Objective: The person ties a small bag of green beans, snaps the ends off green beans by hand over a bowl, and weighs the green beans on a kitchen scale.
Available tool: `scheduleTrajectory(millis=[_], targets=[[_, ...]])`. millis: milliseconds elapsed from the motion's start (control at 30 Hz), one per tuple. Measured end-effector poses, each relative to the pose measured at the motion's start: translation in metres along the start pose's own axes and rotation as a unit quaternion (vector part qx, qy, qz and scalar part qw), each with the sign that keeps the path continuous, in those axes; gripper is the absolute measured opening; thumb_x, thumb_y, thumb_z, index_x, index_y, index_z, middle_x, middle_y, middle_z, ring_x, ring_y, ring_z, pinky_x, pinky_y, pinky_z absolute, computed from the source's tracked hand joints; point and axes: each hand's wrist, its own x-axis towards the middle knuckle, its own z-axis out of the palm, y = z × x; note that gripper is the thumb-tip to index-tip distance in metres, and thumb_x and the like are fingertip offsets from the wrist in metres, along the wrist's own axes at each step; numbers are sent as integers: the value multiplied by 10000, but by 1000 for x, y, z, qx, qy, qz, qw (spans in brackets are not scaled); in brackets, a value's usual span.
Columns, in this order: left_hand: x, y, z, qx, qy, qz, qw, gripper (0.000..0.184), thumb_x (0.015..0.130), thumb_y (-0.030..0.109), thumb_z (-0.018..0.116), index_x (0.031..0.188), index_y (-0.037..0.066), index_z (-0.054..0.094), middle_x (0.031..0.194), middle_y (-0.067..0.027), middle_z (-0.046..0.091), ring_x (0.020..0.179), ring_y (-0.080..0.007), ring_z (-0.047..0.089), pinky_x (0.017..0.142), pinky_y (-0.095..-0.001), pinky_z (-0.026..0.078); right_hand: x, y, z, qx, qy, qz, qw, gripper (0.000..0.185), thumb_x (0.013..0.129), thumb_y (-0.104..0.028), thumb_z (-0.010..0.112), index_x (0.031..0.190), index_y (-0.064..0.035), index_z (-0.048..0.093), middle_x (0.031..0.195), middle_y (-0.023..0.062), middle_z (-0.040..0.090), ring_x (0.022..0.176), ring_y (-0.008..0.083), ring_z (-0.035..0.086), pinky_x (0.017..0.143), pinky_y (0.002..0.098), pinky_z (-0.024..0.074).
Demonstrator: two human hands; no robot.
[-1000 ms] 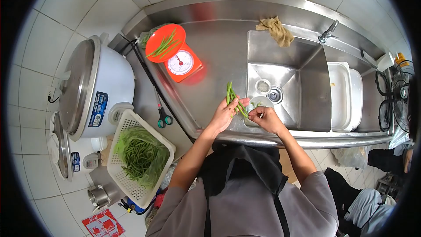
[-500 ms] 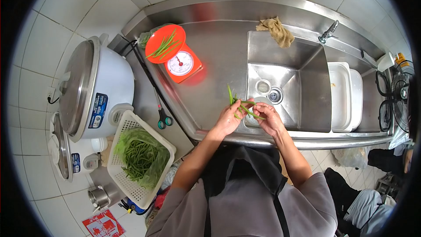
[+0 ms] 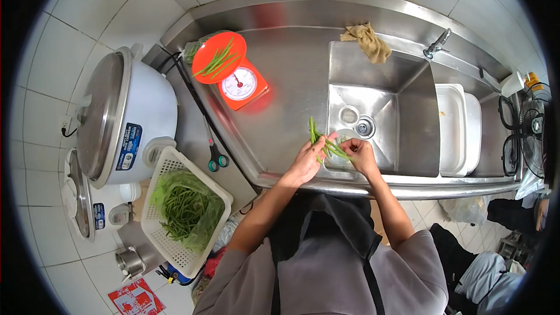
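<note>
At the sink's left front edge, my left hand (image 3: 307, 161) is closed around a few green beans (image 3: 312, 127) whose tips point up and toward the right. My right hand (image 3: 361, 155) pinches at the right-hand end of these beans. A clear round container (image 3: 348, 135), partly hidden, shows in the sink behind the hands. To the upper left, a red kitchen scale (image 3: 256, 97) carries more cut green beans (image 3: 220, 63) on its round pan.
A white basket (image 3: 153, 214) at lower left holds a bag of green beans (image 3: 182, 207). Scissors (image 3: 215, 156) lie beside a large rice cooker (image 3: 143, 116). Right of the sink (image 3: 385, 105) are white trays (image 3: 452, 128); a brown cloth (image 3: 371, 44) and tap (image 3: 437, 44) are behind.
My right hand has turned and closed more at the beans' end. The beans in my left hand have shifted slightly and sit more together.
</note>
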Motion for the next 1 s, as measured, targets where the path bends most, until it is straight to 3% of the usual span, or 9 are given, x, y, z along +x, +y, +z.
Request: scheduleTrajectory(millis=[133, 267, 400, 467, 600, 700, 800, 933, 1000], targets=[[1, 5, 2, 28, 69, 66, 995, 191, 934, 245, 437, 1028, 86, 484, 1335, -117, 403, 1108, -137, 427, 919, -284, 321, -8, -11, -11, -64, 85, 29, 994, 134, 750, -43, 606, 868, 13, 636, 703, 106, 635, 606, 132, 591, 567, 254, 458], [-3, 10, 12, 94, 118, 102, 983, 173, 944, 234, 411, 1051, 102, 446, 1351, -118, 383, 1156, -129, 379, 972, -307, 254, -23, -48, -9, -71, 151, -99, 981, 125, 782, -59, 593, 876, 10, 635, 710, 113, 610, 567, 164, 561, 532, 269, 439], [3, 0, 19, 92, 99, 161, 978, 200, 939, 248, 430, 1041, 75, 428, 1307, -130, 433, 1144, -110, 391, 957, -277, 269, -28, -73, 17, -46, 29, -76, 996, 125, 791, -93, 601, 775, 28, 627, 661, 96, 580, 558, 130, 534, 517, 273, 415], [3, 0, 23, 87, 92, 171, 977, 208, 936, 250, 436, 1038, 69, 438, 1305, -134, 434, 1126, -111, 406, 935, -276, 286, -26, -67, 24, 0, 35, -57, 998, 121, 787, -89, 591, 764, 25, 624, 642, 93, 573, 552, 119, 522, 516, 272, 411], [2, 5, 14, -36, 16, 61, 997, 179, 929, 238, 445, 1031, 93, 467, 1339, -130, 394, 1127, -125, 418, 917, -287, 305, -17, -54, 25, 47, 59, -96, 993, 116, 774, -65, 553, 727, 22, 614, 631, 75, 571, 538, 105, 493, 501, 256, 393], [3, 7, 10, -67, -20, 29, 997, 156, 926, 246, 440, 1018, 132, 496, 1382, -104, 343, 1109, -135, 440, 904, -293, 321, -11, -57, 19, 336, 7, 82, 938, 112, 762, -46, 529, 708, 12, 607, 655, 55, 571, 545, 90, 480, 494, 230, 371], [3, 5, 17, -67, -5, 66, 996, 163, 926, 262, 439, 1020, 146, 504, 1388, -97, 335, 1103, -137, 442, 903, -307, 318, -9, -65, 15, 575, 8, 166, 801, 104, 754, -37, 521, 711, 10, 603, 646, 44, 566, 531, 84, 463, 489, 220, 360], [7, 6, 14, -60, 33, 117, 991, 163, 930, 253, 430, 1035, 148, 498, 1410, -96, 293, 1083, -130, 446, 905, -305, 324, -21, -71, 20, 170, 21, 63, 983, 136, 792, -94, 582, 780, 28, 641, 649, 18, 600, 564, 48, 479, 526, 200, 373], [7, 7, 15, -56, 33, 126, 990, 161, 935, 242, 420, 1043, 142, 486, 1420, -98, 270, 1072, -128, 448, 904, -293, 334, -19, -65, 28, 180, 30, 76, 980, 167, 803, -121, 609, 828, 38, 654, 681, 7, 616, 600, 32, 487, 543, 187, 383]])
